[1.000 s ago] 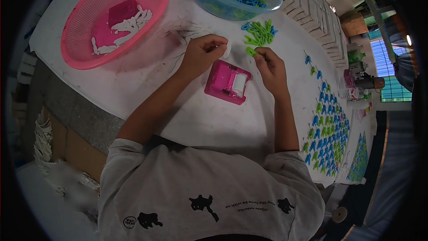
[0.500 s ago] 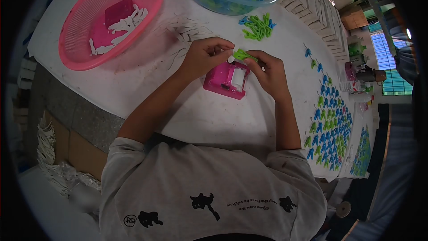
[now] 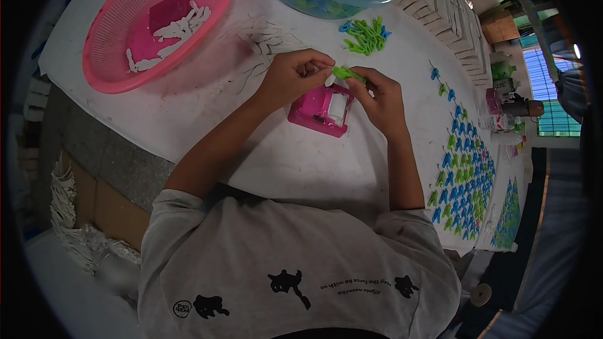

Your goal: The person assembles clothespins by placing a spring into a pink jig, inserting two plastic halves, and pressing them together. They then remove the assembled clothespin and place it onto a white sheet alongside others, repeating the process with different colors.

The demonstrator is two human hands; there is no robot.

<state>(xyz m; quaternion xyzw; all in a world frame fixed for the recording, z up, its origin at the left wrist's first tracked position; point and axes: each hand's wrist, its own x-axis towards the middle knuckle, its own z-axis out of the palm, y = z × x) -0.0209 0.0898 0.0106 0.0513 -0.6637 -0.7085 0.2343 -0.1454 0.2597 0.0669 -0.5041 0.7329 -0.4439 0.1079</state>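
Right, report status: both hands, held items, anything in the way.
Left hand pinching small white piece; right hand gripping green plastic clip. Held items close together, nothing visible between. Magenta plastic dispenser below.

Single head cam, wide & round-edged — looks fwd & down from above the wearer's shirt [image 3: 282, 226] at near range, w/ L hand [image 3: 294, 80] & R hand [image 3: 382, 99] approx. mid-frame over the table [image 3: 301, 169].

The green clip [image 3: 347, 74] looks like smooth plastic; the magenta holder [image 3: 306, 110], glossy hard plastic. The small white piece [image 3: 330, 80] appears matt. The pink basin [image 3: 113, 31] is ribbed plastic, the blue bowl [image 3: 308, 4] translucent, shiny plastic. The shirt [image 3: 245, 245] is matt cloth; the cardboard [image 3: 119, 213], dull.
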